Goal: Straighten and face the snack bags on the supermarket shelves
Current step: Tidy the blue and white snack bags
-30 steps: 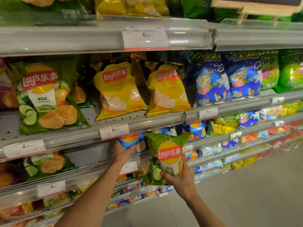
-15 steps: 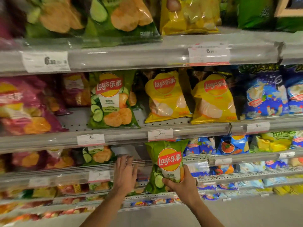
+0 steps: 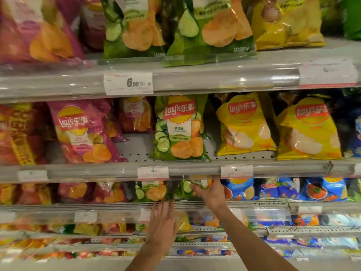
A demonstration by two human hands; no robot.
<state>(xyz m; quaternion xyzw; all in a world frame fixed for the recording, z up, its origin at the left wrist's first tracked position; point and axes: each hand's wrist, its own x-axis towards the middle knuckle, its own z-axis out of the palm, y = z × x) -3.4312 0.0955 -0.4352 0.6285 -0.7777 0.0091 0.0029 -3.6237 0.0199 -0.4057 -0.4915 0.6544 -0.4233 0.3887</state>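
**Green chip bag held at the third shelf down**

The right hand (image 3: 210, 193), just right of centre in the lower half of the frame, has its fingers curled round a green cucumber-flavour Lay's bag (image 3: 188, 187). It holds the bag up under the edge of the shelf rail (image 3: 195, 170), so the rail hides the bag's top. Just left of it stands a second green bag (image 3: 151, 191), upright on the same shelf.

The left hand (image 3: 162, 222) is below that second bag, fingers straight and slightly spread, holding nothing. Its fingertips (image 3: 163, 204) reach the front edge of the shelf at the foot of the bag; whether they touch the bag is unclear through the blur.

On the shelf above, at mid-frame, a green Lay's bag (image 3: 178, 128) stands upright facing forward. To its right are two yellow Lay's bags (image 3: 243, 124), both leaning a little to the left. To its left is a pink Lay's bag (image 3: 84, 133), also tilted. A price tag (image 3: 153, 172) sits on the rail below the green bag.

On the right of the lower shelf, blue snack bags (image 3: 312, 189) stand in a row. The top shelf carries larger green, yellow and pink bags, blurred.
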